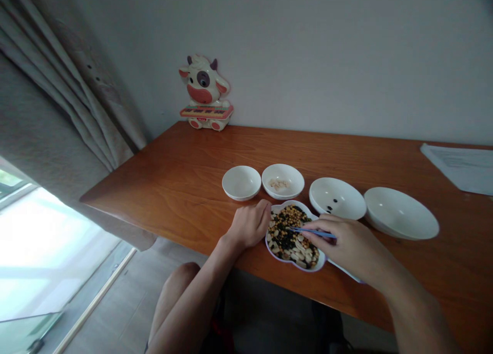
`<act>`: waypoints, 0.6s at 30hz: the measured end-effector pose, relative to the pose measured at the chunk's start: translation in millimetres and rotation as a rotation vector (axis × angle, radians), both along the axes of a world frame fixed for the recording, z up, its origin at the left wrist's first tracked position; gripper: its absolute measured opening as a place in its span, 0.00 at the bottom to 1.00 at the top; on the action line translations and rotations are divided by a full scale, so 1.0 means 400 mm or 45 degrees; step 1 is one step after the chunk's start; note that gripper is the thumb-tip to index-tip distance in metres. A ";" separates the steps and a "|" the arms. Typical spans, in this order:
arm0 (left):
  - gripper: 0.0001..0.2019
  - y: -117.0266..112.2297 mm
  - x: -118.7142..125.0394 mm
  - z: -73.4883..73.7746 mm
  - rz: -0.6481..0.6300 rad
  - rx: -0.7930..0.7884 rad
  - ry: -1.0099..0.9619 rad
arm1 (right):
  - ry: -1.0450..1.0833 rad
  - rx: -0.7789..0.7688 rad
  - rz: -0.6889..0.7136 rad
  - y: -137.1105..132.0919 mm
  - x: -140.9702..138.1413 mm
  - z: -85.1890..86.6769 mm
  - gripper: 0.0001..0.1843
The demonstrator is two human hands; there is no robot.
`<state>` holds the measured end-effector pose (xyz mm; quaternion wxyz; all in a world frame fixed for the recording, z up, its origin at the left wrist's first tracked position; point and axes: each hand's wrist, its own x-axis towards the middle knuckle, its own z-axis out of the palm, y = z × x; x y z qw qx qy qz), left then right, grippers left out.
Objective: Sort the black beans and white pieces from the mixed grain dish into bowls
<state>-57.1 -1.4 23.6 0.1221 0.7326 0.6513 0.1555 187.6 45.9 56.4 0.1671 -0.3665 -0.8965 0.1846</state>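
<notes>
My right hand [339, 238] pinches a pair of blue tweezers [316, 233], their tips down among the mixed seeds and nuts. These lie in a white, wavy-edged plate [274, 251] with a purple rim; yellow kernels, dark seeds and pale peanut halves [302, 254] show in it. My left hand [252, 223] is closed against the plate's left rim, its fingertips hidden. Beyond the plate, a small white bowl [283, 192] holds a few pale pieces. Another white bowl [346, 208], just behind my right hand, has a few dark seeds inside.
A white bowl [242, 192] stands at the left of the row and a larger one [404, 225] at the right. A cow-shaped toy keyboard [206, 100] sits at the back of the wooden table [173, 184]. Paper [462, 166] lies back right; a curtain [69, 97] hangs left.
</notes>
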 end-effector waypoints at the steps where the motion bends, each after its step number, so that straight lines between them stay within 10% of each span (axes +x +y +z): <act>1: 0.19 0.000 0.000 0.000 -0.001 0.002 -0.001 | -0.004 -0.003 -0.004 -0.001 -0.001 0.001 0.08; 18: 0.19 0.002 -0.001 -0.002 -0.008 0.011 0.022 | 0.364 0.368 -0.298 0.008 -0.051 0.005 0.11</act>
